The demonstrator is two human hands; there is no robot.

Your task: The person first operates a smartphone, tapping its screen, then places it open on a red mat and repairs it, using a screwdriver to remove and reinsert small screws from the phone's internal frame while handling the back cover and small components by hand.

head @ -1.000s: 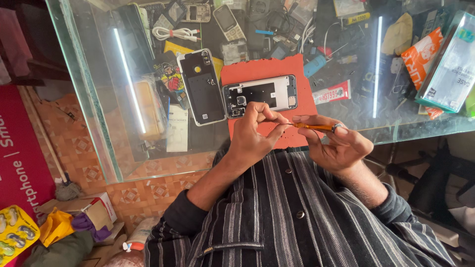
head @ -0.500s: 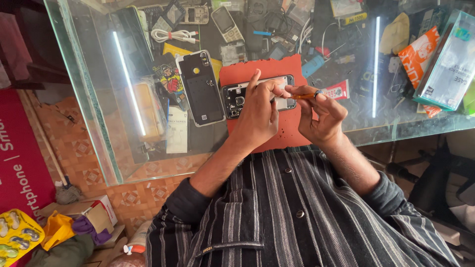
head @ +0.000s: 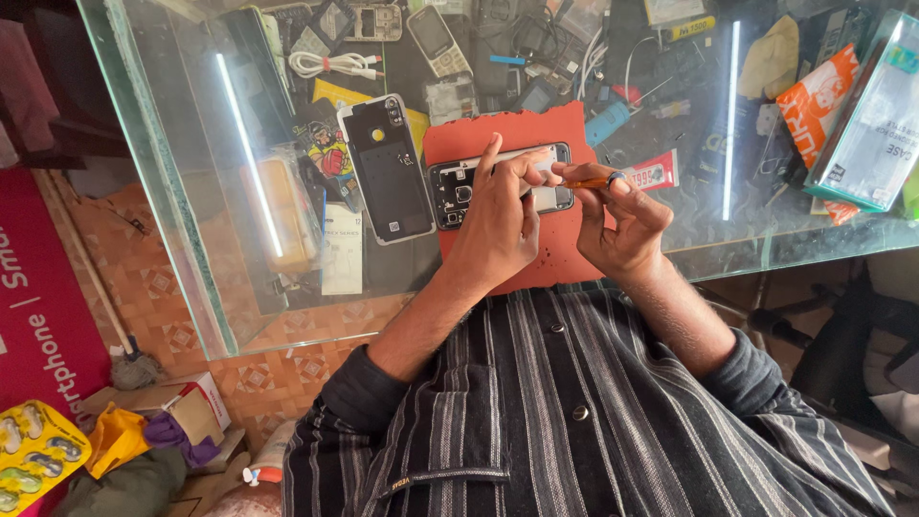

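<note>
An opened phone [head: 458, 189] with its insides showing lies on a red mat [head: 536, 129] on the glass counter. My left hand [head: 498, 230] rests on the phone, with its fingertips pressing the right half. My right hand [head: 622, 230] grips a thin orange-handled screwdriver [head: 586, 180]. The screwdriver's tip points left at the phone, right by my left fingertips. A black phone back cover [head: 388, 168] lies just left of the mat. My left hand hides the phone's middle.
The glass counter's edge [head: 163, 191] runs down the left, and phones, cables and parts lie under the glass. Boxes [head: 866, 120] stand at the right. A white cable [head: 330, 64] lies at the back. Bags and a blister pack [head: 38, 455] sit on the floor at lower left.
Both hands have moved forward from the counter's near edge onto the opened phone. The screwdriver tip now sits at the phone beside my left fingers.
</note>
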